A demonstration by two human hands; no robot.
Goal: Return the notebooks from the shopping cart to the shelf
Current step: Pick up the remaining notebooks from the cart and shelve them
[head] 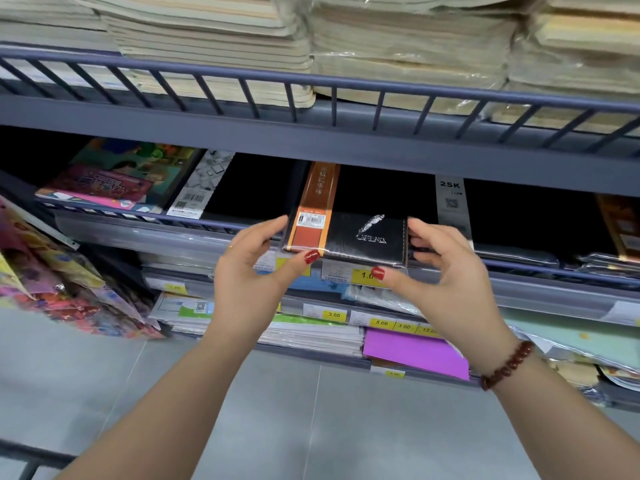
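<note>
A black notebook with a silver feather logo and an orange paper band lies over the front rail of the middle shelf, its far end reaching into the dark shelf space. My left hand grips its left edge, thumb under the front edge. At its right edge is my right hand, fingers against the side and thumb below the front corner. More black notebooks lie on the same shelf to the right, one with a grey "25K" band.
The upper shelf has a barred rail and carries stacks of beige exercise books. Colourful books sit at the middle shelf's left. Lower shelves hold wrapped paper pads and a purple sheet. A dark bar crosses the bottom left corner.
</note>
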